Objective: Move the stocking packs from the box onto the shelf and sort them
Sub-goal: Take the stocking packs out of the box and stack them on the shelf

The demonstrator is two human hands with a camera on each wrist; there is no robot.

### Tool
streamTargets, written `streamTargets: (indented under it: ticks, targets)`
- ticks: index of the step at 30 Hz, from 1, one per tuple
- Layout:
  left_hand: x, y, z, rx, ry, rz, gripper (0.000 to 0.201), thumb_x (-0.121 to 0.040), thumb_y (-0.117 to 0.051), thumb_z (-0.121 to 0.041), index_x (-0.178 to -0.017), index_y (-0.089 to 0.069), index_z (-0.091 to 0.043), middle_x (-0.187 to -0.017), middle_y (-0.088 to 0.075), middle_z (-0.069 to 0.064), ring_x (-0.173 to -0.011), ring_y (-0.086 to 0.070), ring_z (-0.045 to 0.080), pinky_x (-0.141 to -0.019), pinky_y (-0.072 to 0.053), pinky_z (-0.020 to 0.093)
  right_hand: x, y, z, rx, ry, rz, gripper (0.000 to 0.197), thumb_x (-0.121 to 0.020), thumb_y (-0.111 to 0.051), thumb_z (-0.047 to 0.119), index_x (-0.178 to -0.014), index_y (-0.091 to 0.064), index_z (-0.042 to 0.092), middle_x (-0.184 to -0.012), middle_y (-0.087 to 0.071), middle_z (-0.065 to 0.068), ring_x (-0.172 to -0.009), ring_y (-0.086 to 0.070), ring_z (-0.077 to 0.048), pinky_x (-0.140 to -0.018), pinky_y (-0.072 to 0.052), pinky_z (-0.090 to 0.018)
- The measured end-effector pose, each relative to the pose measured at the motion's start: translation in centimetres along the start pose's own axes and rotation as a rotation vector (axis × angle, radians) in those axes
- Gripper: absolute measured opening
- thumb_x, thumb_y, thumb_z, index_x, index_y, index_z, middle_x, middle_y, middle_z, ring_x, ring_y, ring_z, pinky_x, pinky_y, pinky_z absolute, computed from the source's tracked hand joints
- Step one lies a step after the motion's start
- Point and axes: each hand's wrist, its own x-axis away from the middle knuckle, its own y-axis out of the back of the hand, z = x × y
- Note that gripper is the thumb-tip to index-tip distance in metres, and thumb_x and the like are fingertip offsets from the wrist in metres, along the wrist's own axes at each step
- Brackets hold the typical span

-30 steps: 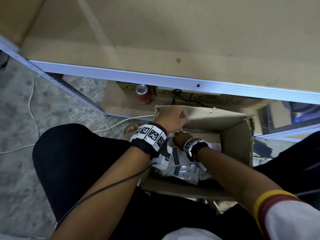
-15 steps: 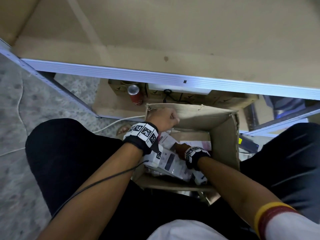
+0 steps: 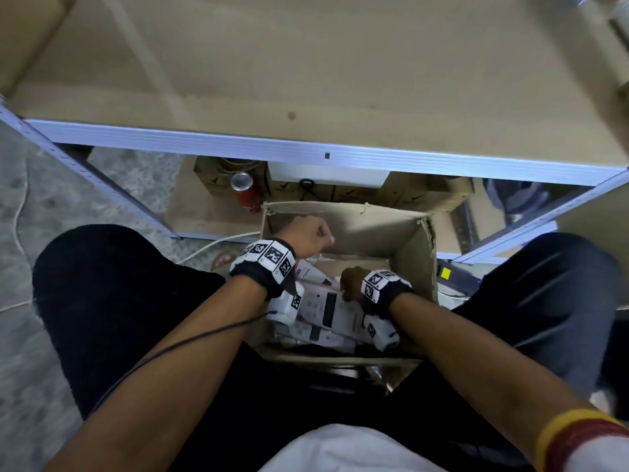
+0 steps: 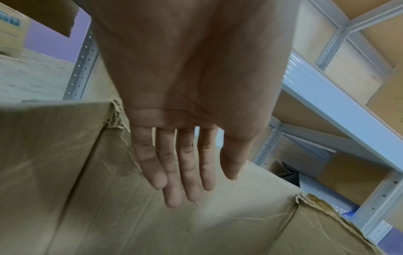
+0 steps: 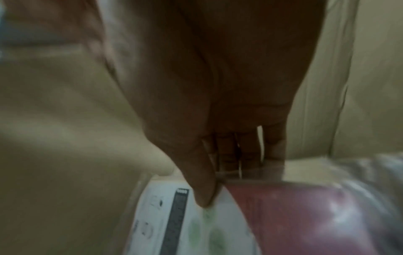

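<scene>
An open cardboard box (image 3: 360, 223) stands between my knees, with several white and pink stocking packs (image 3: 325, 310) lying inside. My right hand (image 3: 352, 282) is down in the box. Its thumb presses on a white pack (image 5: 165, 217) while the fingers reach behind that pack's far edge, beside a dark red pack (image 5: 294, 215) in clear wrap. My left hand (image 3: 311, 235) hovers at the box's far-left corner, and the left wrist view shows its fingers (image 4: 181, 172) straight and holding nothing, in front of the box wall (image 4: 65, 155). The wooden shelf (image 3: 306, 63) lies beyond the box.
The shelf's metal front rail (image 3: 306, 153) runs across above the box. Under it, on the lower level, are a red drink can (image 3: 245, 192) and flat brown cartons (image 3: 408, 195). A white cable (image 3: 218, 241) trails over the floor at left. My dark-trousered legs flank the box.
My right hand has sunk deeper among the packs and taken hold of a white one. The left hand stays by the far-left corner of the box.
</scene>
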Motion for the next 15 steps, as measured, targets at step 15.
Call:
streamTargets:
  ticks: [15]
  targets:
    - [-2.3,-8.3,1.6,-0.257,0.130,0.272,0.031,-0.101,-0.051,-0.014,-0.125,-0.063,0.002,-0.125,-0.064,0.021,-0.110,-0.063,0.036,-0.088,-0.050,0.035,6.4,8.6,-6.2,0.049,-0.053,-0.384,0.017,-0.090,-0.057,0.017,-0.101,-0.068,0.010,-0.102,-0.068,-0.010,-0.087,-0.067,-0.030,-0.080,-0.059,-0.039]
